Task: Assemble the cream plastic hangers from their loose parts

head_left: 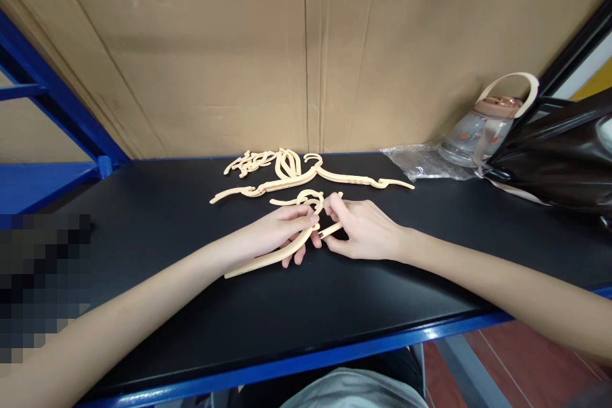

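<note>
My left hand [287, 229] is closed around a cream plastic hanger arm [268, 259], whose long end slants down to the left. A curved hanger hook rises at the top of that piece, by my left thumb. Close beside it, my right hand [356, 226] pinches a short cream hanger piece [331, 229]; its far part is hidden by my fingers. Just beyond my hands lies another cream hanger part [284, 202], partly covered. Farther back, a long joined hanger [344, 177] with a hook lies spread across the black table [191, 325].
Several small cream pieces [248, 162] and curved hanger parts [288, 164] are piled at the back. To the right stand a clear bottle [478, 131] with a looped handle, a plastic bag [421, 162] and a black bag [564, 153]. Cardboard [215, 51] walls off the rear.
</note>
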Action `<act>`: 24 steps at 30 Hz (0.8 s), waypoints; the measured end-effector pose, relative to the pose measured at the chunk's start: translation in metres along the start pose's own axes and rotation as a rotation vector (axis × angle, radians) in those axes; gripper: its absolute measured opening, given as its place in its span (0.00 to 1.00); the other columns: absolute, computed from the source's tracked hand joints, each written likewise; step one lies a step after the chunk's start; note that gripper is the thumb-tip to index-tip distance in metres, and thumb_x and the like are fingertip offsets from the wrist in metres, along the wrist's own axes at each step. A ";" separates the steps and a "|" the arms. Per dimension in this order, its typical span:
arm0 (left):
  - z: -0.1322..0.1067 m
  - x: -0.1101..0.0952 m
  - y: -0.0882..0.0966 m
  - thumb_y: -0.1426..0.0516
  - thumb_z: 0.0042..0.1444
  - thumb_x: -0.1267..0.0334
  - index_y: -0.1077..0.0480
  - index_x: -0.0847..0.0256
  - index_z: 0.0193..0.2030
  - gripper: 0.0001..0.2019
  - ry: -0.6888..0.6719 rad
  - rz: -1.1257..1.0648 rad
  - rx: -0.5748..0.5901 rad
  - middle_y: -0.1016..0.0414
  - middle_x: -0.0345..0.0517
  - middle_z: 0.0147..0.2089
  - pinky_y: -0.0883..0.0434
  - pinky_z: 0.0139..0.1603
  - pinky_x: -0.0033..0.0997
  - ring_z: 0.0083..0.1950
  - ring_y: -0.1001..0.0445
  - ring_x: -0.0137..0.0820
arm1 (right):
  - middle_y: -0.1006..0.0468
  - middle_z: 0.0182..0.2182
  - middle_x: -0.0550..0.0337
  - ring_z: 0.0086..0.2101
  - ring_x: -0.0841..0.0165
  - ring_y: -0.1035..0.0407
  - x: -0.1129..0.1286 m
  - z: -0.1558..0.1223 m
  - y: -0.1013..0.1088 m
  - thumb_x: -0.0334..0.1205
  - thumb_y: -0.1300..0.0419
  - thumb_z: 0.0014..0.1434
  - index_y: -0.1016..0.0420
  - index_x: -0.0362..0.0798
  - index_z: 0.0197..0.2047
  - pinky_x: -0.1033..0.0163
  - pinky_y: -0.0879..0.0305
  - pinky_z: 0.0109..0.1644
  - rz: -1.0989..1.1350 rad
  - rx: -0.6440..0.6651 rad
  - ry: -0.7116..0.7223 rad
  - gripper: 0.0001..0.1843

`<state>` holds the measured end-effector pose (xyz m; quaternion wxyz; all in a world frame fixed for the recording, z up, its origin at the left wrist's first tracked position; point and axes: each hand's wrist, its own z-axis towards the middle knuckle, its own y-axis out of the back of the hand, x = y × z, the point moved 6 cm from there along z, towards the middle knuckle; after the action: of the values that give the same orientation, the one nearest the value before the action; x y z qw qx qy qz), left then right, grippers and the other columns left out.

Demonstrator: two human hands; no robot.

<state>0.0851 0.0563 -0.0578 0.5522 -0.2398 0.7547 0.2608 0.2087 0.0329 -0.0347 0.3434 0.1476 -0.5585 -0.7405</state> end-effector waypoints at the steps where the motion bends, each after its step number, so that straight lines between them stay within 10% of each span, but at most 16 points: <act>1: 0.000 0.000 0.000 0.47 0.61 0.52 0.35 0.61 0.40 0.13 -0.002 0.000 0.008 0.26 0.43 0.37 0.32 0.17 0.20 0.22 0.29 0.22 | 0.28 0.30 0.60 0.25 0.69 0.34 0.000 0.000 0.000 0.40 0.47 0.56 0.47 0.48 0.44 0.67 0.49 0.25 -0.004 -0.001 0.007 0.15; 24: -0.002 -0.005 0.006 0.45 0.59 0.49 0.33 0.61 0.39 0.15 -0.029 -0.024 -0.022 0.27 0.41 0.34 0.32 0.18 0.20 0.24 0.29 0.23 | 0.28 0.30 0.59 0.29 0.70 0.37 0.009 -0.001 0.010 0.40 0.49 0.62 0.36 0.47 0.34 0.66 0.47 0.31 0.025 -0.128 0.187 0.07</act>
<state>0.0814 0.0600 -0.0522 0.5636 -0.2511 0.7407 0.2657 0.2063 0.0249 -0.0240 0.4117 0.1869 -0.4776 -0.7533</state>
